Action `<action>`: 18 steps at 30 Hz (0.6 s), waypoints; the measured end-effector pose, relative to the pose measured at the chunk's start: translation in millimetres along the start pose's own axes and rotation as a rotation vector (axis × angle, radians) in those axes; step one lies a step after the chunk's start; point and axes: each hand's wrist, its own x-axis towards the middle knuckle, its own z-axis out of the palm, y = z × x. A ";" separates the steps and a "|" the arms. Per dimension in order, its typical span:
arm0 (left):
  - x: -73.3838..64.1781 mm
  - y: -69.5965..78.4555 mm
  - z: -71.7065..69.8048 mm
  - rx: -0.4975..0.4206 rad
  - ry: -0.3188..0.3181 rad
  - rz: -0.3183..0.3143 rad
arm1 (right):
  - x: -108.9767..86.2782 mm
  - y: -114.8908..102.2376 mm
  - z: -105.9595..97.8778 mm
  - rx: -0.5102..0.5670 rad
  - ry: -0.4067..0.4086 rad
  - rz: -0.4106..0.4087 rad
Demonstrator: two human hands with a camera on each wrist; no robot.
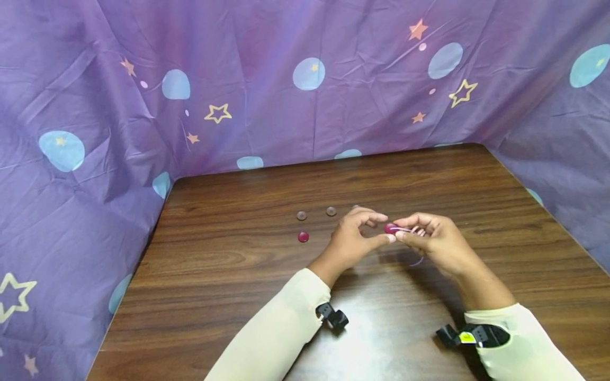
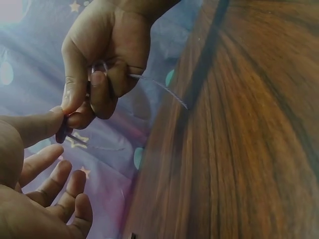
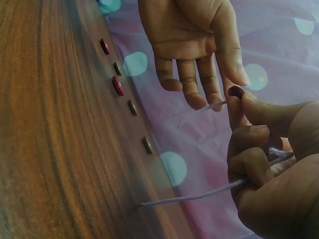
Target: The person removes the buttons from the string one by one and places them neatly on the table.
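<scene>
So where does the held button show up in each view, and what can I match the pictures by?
Head: the red button is right of centre, just below mid-height.
Left wrist: the button is near the left edge, about mid-height, looking dark.
Right wrist: the button is right of centre, above mid-height, also dark.
Shared landmark: the pale purple string.

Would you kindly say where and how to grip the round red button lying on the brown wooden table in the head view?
The round red button probably takes a pinch on opposite sides of its rim, from above: it is a thin disc lying flat on the table.
</scene>
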 end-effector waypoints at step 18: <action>1.6 -9.2 7.6 0.002 -0.026 0.091 | 1.8 4.6 -0.5 0.053 0.006 0.017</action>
